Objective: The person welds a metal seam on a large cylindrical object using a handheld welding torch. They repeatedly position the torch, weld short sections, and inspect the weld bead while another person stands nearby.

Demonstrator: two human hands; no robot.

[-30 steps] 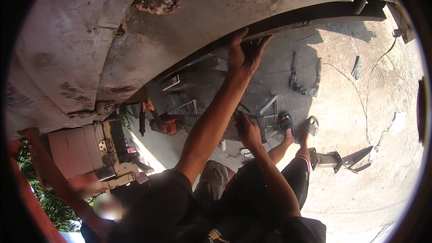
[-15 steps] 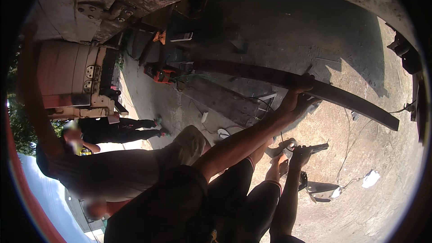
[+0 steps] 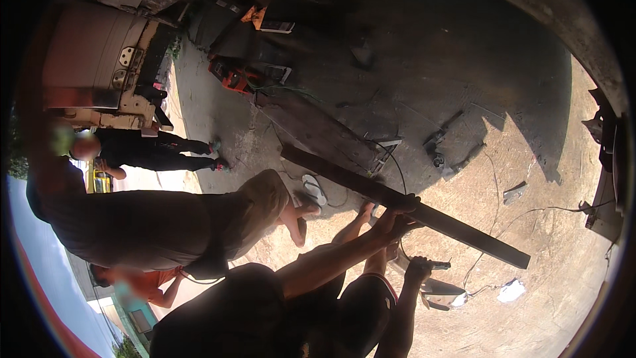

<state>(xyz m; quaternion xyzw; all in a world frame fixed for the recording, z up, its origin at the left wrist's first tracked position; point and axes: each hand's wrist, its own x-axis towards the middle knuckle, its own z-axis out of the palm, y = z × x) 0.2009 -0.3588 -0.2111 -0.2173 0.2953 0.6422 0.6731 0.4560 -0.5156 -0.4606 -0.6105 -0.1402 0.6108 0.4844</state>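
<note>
My left hand (image 3: 399, 214) is closed round a long, dark, flat metal bar (image 3: 464, 233), gripping it near its middle. The bar slants from upper left to lower right, held above the concrete floor. Just below it, my right hand (image 3: 419, 270) is wrapped round a short grey metal tool (image 3: 440, 265). Only the tool's end shows beyond my fingers, so its exact kind is unclear. A dark wedge-shaped piece (image 3: 442, 290) lies beside my right hand. My feet and part of the floor are hidden behind my arms and knees.
A long brown plank-like piece (image 3: 311, 122) lies on the ground near an orange-red machine (image 3: 232, 77). Cables (image 3: 487, 245) trail across the concrete. At left, a person in a grey shirt (image 3: 146, 225) stands close; another in dark clothes (image 3: 142, 149) and one in orange (image 3: 159, 285) are beyond.
The bar has moved down and left in view with my left hand. My right hand has shifted left, still closed on the tool. The person in orange now shows more fully.
</note>
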